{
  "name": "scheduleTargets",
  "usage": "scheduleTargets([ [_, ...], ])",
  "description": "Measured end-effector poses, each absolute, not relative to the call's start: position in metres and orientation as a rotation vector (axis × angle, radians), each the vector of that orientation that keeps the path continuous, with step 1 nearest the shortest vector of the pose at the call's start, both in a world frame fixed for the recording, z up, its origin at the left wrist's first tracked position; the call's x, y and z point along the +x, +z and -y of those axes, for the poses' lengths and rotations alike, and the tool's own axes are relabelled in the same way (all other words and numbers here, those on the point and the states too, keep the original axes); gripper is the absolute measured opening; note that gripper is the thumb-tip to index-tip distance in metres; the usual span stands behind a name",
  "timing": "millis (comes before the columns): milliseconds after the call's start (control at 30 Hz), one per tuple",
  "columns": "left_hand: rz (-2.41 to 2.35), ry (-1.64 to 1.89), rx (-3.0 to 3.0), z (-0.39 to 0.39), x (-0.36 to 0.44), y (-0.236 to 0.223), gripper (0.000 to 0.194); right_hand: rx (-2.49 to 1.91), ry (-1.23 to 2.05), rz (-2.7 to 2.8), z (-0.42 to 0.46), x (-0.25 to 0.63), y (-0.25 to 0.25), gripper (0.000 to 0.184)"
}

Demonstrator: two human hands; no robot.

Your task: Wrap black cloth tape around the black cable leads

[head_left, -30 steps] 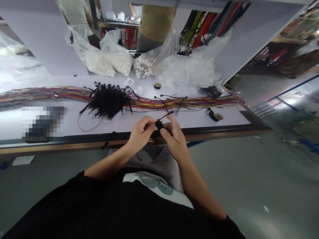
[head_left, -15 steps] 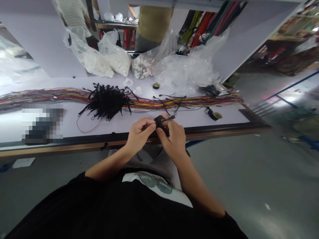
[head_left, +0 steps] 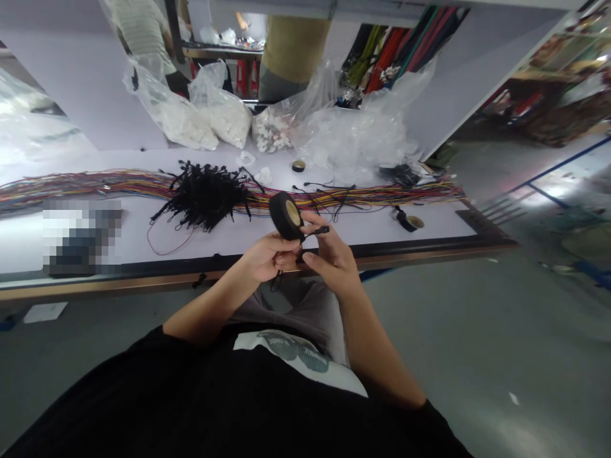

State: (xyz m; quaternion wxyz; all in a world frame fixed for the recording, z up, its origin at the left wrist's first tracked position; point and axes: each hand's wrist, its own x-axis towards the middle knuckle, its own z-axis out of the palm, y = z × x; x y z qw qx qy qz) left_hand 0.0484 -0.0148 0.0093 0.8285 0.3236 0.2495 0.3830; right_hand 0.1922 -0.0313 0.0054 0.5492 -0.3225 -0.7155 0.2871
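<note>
Head view, left hand (head_left: 265,257) gripping one black tape roll (head_left: 285,215), right hand (head_left: 331,254) pinching one black wire (head_left: 319,230)

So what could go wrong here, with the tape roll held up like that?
The black tape roll sits at the fingertips of the left hand and right hand, past the table edge; it could drop to the floor. The thin black wire between the fingers might slip or stick crooked.

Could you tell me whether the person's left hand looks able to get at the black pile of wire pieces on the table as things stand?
Probably not at once: the left hand is busy at the tape roll, though nothing blocks the table up to the black pile.
</note>
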Motion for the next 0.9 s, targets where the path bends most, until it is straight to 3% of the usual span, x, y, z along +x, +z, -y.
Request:
scheduleTargets([
  [200, -0.583, 1.028, 0.949, 0.023, 0.045, 0.005, 0.024, -1.108, 0.674, 1.447, 0.043, 0.194, 0.022, 0.016],
  [433, -0.738, 1.049, 1.366, 0.016, 0.038, 0.009, 0.019, -1.332, 0.308, 1.692, 0.048, 0.188, 0.031, 0.017],
  [533, -0.89, 1.156, 1.427, 0.017, 0.043, 0.006, 0.009, -1.341, 0.388, 1.655, 0.047, 0.182, 0.024, 0.014],
  [700, -0.947, 1.262, 1.385, 0.029, 0.05, 0.004, 0.008, -1.349, 0.475, 1.592, 0.042, 0.181, 0.013, 0.015],
  [800, -0.848, 1.298, 1.13, 0.03, 0.052, 0.005, 0.027, -1.37, 0.306, 1.623, 0.042, 0.183, 0.015, 0.015],
  [900, -0.713, 1.171, 1.012, 0.027, 0.052, 0.007, 0.034, -1.344, 0.315, 1.695, 0.046, 0.182, 0.02, 0.015],
])
